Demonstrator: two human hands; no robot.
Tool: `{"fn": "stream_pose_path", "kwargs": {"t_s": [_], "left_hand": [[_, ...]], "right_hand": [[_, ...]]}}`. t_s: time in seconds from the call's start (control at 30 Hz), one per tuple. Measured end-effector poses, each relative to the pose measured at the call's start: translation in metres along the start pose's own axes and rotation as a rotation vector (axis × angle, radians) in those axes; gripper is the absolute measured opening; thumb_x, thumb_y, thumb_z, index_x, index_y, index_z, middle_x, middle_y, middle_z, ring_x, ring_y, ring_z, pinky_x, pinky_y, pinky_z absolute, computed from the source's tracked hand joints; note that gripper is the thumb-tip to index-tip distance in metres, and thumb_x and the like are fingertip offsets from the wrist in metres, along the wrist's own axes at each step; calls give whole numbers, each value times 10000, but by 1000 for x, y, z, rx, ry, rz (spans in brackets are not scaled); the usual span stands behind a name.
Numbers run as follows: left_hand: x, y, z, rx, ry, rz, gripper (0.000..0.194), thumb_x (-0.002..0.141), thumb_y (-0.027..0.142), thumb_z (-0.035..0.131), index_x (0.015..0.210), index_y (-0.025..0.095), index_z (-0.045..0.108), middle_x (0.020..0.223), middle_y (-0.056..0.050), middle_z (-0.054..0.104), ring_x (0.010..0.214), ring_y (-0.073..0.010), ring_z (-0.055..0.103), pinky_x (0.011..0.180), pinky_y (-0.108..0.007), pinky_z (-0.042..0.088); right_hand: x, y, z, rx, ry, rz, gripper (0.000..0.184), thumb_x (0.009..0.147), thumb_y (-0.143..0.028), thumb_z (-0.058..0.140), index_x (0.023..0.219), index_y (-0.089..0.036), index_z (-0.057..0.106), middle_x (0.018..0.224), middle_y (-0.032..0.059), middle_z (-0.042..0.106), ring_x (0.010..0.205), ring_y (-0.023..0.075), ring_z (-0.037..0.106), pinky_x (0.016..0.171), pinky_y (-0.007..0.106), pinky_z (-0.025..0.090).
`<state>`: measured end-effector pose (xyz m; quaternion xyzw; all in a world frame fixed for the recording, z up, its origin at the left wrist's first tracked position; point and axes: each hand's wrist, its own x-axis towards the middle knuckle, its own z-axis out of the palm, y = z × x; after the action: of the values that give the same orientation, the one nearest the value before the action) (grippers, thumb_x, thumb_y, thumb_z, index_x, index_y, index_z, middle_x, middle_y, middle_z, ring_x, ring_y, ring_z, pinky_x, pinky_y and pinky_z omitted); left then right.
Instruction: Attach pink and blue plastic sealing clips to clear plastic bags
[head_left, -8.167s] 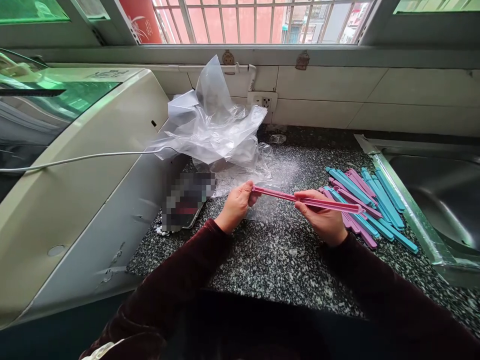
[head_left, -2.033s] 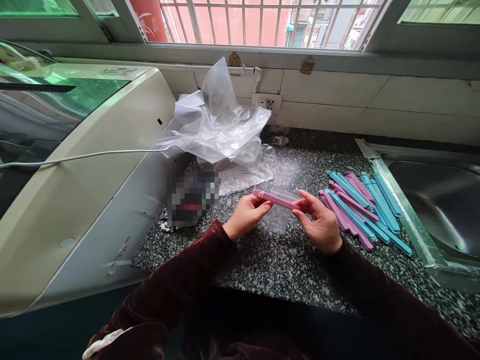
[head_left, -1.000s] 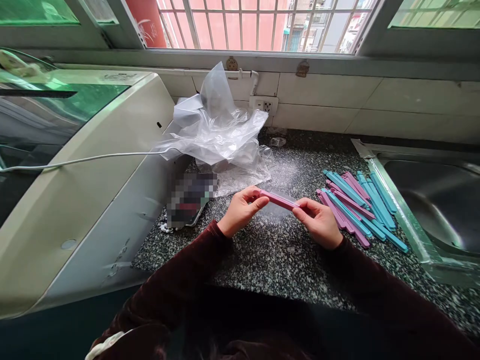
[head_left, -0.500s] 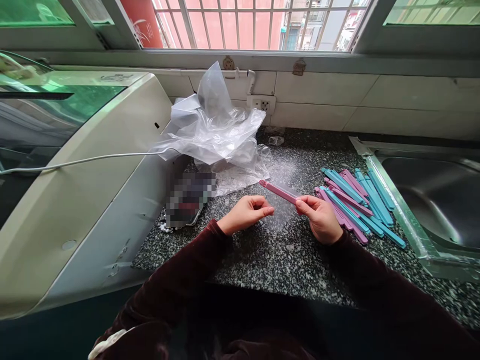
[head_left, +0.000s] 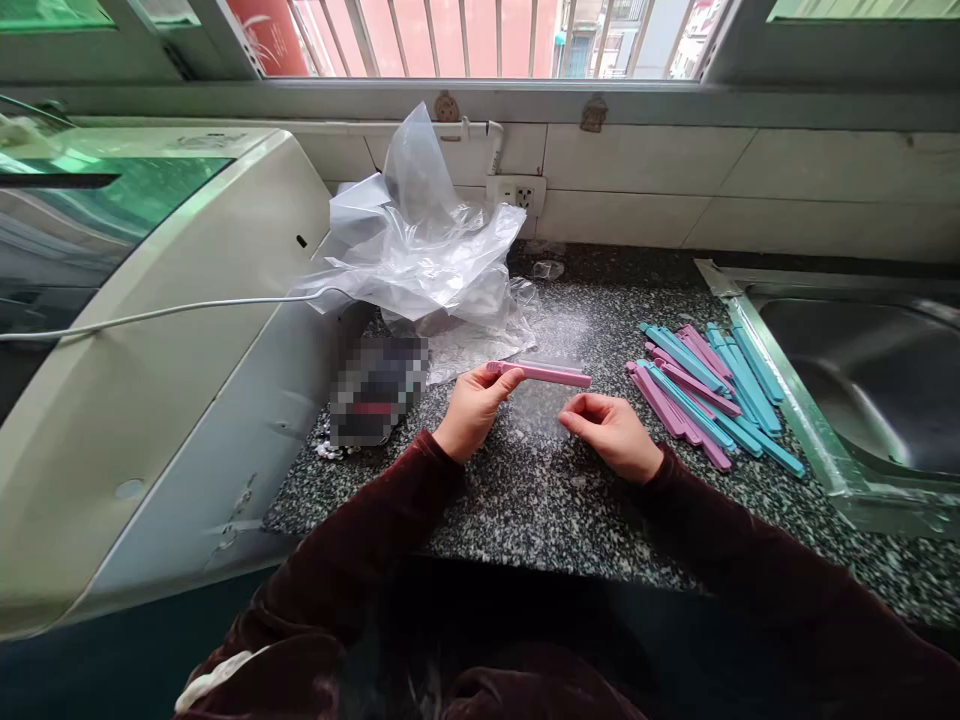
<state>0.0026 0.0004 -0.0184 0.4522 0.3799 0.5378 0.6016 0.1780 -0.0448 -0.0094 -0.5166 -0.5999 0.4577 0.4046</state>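
My left hand [head_left: 474,408] is closed round the left end of a pink bag sealing clip [head_left: 555,375], held nearly level above the counter. Clear plastic film [head_left: 534,405] shows along the clip and hangs below it, faint against the speckled stone. Just below the clip's right end, my right hand [head_left: 613,432] is curled with thumb and forefinger together near the film; whether they pinch its edge I cannot make out. A loose pile of pink and turquoise bag clips [head_left: 709,395] lies to the right of my right hand.
Crumpled clear plastic bags [head_left: 435,250] are heaped behind my left hand. A blurred-out dark phone-like object [head_left: 379,390] lies left of it. A large cream machine [head_left: 225,260] with a white cable [head_left: 180,305] stands left, a steel sink [head_left: 847,400] right. A socket [head_left: 517,193] is on the wall.
The pink clip has passed from my right hand to my left and turned level. My right hand has let go of it and moved slightly left. The view has shifted a little.
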Motion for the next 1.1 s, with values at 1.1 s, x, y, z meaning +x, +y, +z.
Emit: {"fn": "stream_pose_path", "kwargs": {"t_s": [1.1], "left_hand": [[185,-65,175,679,14,-21,154,734,124,565,886,125,588,798,-50,647,713,-134,583,697,-245,434]], "right_hand": [[127,14,-182,-1260,499,464,318,779,-401,485,907,-179,674,920,138,683,912,279,628,709,339,439]]}}
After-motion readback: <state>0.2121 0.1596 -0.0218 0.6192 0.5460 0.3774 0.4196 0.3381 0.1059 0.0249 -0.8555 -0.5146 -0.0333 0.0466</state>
